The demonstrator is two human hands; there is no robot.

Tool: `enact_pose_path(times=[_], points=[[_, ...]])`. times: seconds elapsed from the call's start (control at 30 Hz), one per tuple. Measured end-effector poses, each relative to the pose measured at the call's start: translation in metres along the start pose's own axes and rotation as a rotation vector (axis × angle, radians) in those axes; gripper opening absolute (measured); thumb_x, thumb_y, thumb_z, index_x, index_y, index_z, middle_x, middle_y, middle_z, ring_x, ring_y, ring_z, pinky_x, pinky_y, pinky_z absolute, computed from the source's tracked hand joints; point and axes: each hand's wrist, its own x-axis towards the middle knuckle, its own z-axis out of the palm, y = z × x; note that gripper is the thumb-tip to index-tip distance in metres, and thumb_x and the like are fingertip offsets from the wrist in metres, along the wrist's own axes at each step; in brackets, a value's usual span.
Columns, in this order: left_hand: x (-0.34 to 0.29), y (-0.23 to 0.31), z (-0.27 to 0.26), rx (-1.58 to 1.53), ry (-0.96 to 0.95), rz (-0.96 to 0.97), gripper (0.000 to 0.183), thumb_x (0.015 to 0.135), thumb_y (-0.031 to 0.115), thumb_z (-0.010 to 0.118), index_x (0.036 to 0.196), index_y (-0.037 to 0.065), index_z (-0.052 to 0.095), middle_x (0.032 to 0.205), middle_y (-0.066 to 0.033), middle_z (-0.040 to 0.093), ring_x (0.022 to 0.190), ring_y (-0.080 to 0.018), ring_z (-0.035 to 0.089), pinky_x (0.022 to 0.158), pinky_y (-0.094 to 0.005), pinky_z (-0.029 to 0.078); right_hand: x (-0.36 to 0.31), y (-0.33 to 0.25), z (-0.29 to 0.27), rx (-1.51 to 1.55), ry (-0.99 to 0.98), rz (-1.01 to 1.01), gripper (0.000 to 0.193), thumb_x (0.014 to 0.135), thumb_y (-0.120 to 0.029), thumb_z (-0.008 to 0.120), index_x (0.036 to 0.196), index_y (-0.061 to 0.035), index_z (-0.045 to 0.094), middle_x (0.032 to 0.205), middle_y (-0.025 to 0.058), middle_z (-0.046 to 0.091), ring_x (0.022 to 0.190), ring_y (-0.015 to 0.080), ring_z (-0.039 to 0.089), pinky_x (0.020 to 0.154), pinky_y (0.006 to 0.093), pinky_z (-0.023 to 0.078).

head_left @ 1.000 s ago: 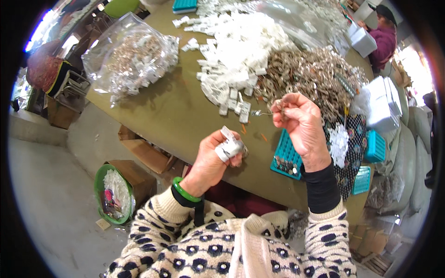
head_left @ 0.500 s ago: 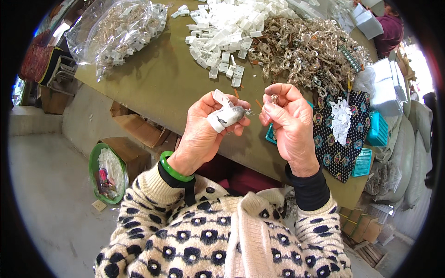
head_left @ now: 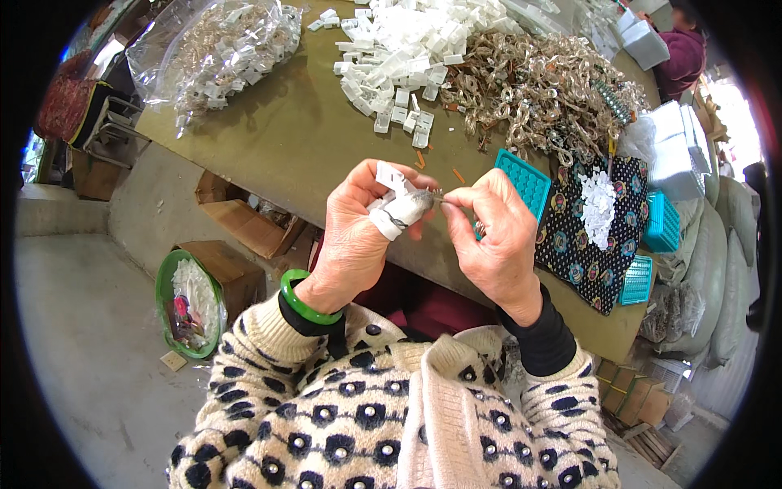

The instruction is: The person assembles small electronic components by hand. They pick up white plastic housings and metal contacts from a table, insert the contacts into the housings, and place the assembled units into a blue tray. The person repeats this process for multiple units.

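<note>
Above the table's near edge my left hand [head_left: 354,220] is closed around a small white plastic case [head_left: 391,176] that sticks up between its fingers. White tape [head_left: 386,222] wraps its thumb, whose tip looks dark grey. Close by on the right, my right hand [head_left: 495,236] pinches a thin wire [head_left: 440,198] at the left fingertips. Part of a clear looped cord seems tucked in its curled fingers, mostly hidden. How the wire meets the case is too small to tell.
On the table [head_left: 277,155] lie white plastic cases [head_left: 399,65], a heap of clear corded wire [head_left: 546,90] and a filled clear bag [head_left: 228,61]. Right are a teal tray [head_left: 525,189] and white bits [head_left: 599,208] on patterned cloth [head_left: 570,261]. A green basin [head_left: 218,326] stands lower left; a person [head_left: 683,57] sits far right.
My right hand has moved down and left, bringing its pinch against the left fingertips. The teal tray behind it shows more fully now. My left hand has barely moved.
</note>
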Motion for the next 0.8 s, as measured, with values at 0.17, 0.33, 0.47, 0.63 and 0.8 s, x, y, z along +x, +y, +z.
enact_pose_path(times=[0.17,0.33,0.47,0.63,0.8], points=[[-0.006,0.0,-0.002,0.026,0.057,-0.08,0.023,0.084,0.004,0.073,0.102,0.002,0.059,0.084,-0.0045,0.065,0.069,-0.0123,0.065,0.054,-0.0233,0.049,-0.002,-0.003,0.001,-0.079,-0.047,-0.094,0.021,0.07,0.006,0.069,0.085,-0.0042,0.06,0.082,0.0091,0.048,0.062,0.026,0.055,0.05,0.0359,0.045],[-0.014,-0.004,0.005,0.299,0.103,0.013,0.019,0.083,0.004,0.073,0.098,0.003,0.061,0.08,0.0,0.062,0.07,-0.0041,0.056,0.06,-0.0208,0.047,-0.008,-0.01,0.002,-0.045,-0.007,-0.061,0.021,0.067,0.008,0.067,0.082,-0.0039,0.059,0.084,0.0097,0.05,0.064,0.0259,0.057,0.051,0.0352,0.045],[-0.022,-0.006,0.006,0.613,0.033,0.212,0.02,0.082,0.004,0.075,0.096,0.003,0.061,0.084,-0.0004,0.066,0.074,-0.0052,0.059,0.066,-0.0206,0.048,-0.016,-0.015,0.005,0.156,0.059,0.155,0.019,0.068,0.012,0.062,0.078,-0.003,0.057,0.085,0.0068,0.053,0.061,0.0118,0.05,0.053,0.0258,0.041],[-0.022,-0.004,0.0,0.15,0.056,-0.051,0.019,0.083,0.004,0.073,0.098,0.004,0.062,0.085,-0.0039,0.066,0.065,-0.0087,0.059,0.055,-0.022,0.048,-0.017,-0.015,0.002,0.258,0.03,0.179,0.019,0.068,0.01,0.062,0.082,-0.0017,0.058,0.086,0.0075,0.054,0.057,0.0123,0.05,0.053,0.0263,0.043],[-0.022,-0.002,-0.002,0.027,0.041,-0.082,0.024,0.082,0.007,0.076,0.1,0.004,0.061,0.082,-0.0012,0.063,0.063,-0.0064,0.057,0.052,-0.0207,0.046,-0.016,-0.02,-0.004,0.079,-0.061,0.004,0.027,0.074,0.007,0.068,0.099,-0.0016,0.061,0.089,0.0103,0.058,0.067,0.0223,0.058,0.056,0.031,0.046]])
